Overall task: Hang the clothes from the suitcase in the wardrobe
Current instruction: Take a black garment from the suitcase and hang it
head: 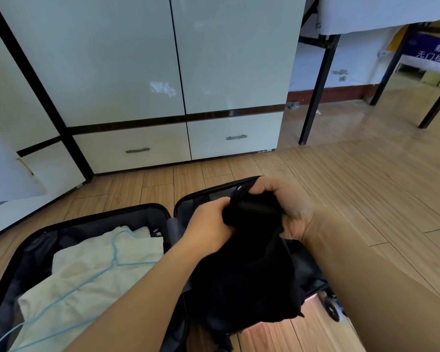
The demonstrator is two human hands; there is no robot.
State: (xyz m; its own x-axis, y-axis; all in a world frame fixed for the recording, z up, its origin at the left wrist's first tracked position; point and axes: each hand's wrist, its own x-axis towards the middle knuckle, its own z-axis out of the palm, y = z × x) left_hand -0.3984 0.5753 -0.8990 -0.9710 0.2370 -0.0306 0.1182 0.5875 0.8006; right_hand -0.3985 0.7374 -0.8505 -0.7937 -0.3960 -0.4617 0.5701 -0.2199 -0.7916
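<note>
A black suitcase [92, 217] lies open on the wooden floor in front of me. Its left half holds a folded pale cloth [87, 270] with a light-blue hanger [114, 252] lying on top. Over the right half, both hands hold up a black garment [244, 275] that hangs bunched below them. My left hand [208, 224] grips its upper left part. My right hand [285, 204] grips the top edge, fingers curled into the fabric. The white wardrobe [137, 72] stands just beyond the suitcase with its doors closed.
Two white drawers with metal handles [137, 150] run along the wardrobe's base. An open white door panel [10, 179] juts out at the far left. A black-legged table [318, 80] with a white cover stands to the right. Wooden floor [366, 179] stretches right of the suitcase.
</note>
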